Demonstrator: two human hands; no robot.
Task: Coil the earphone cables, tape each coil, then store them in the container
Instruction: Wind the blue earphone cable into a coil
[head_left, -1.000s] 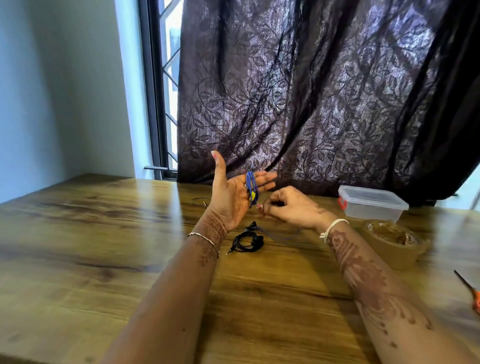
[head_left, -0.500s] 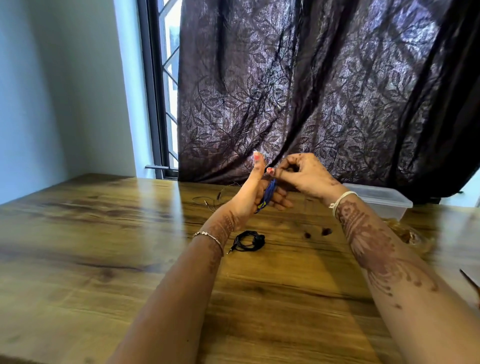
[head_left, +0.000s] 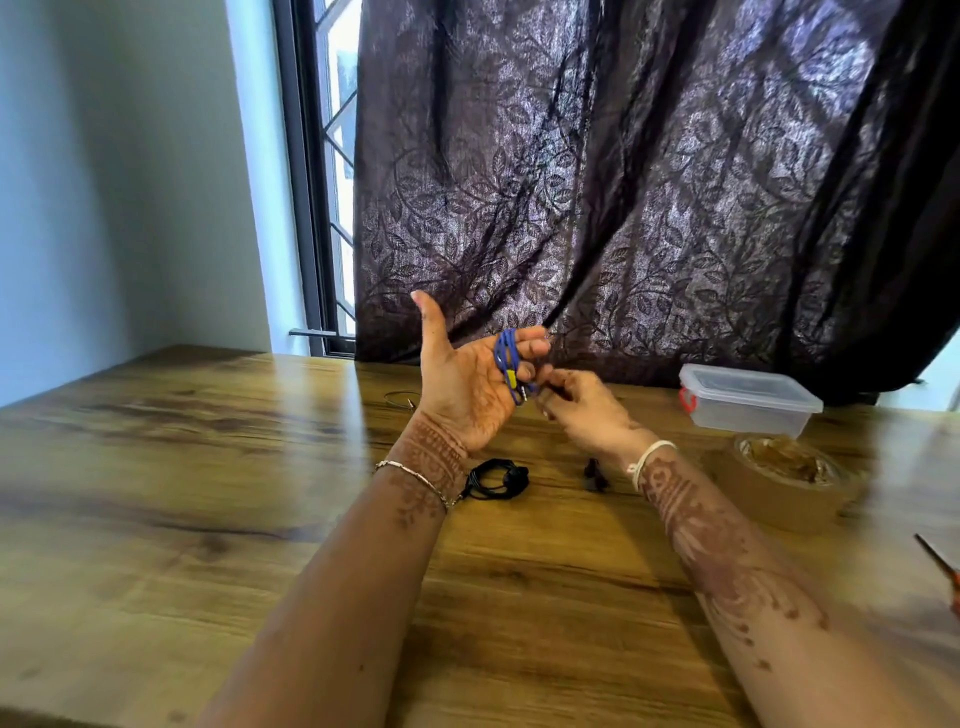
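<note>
- Down drops my right hand (head_left: 587, 415), pinching the blue cable (head_left: 506, 358) at centre frame.
- My left hand (head_left: 462, 384) lies open, cable looped round its straight fingers.
- Taping looks near.

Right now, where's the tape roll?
Head view: the tape roll lies flat on the table, right side, just in front of the container and right of the right hand.
</note>
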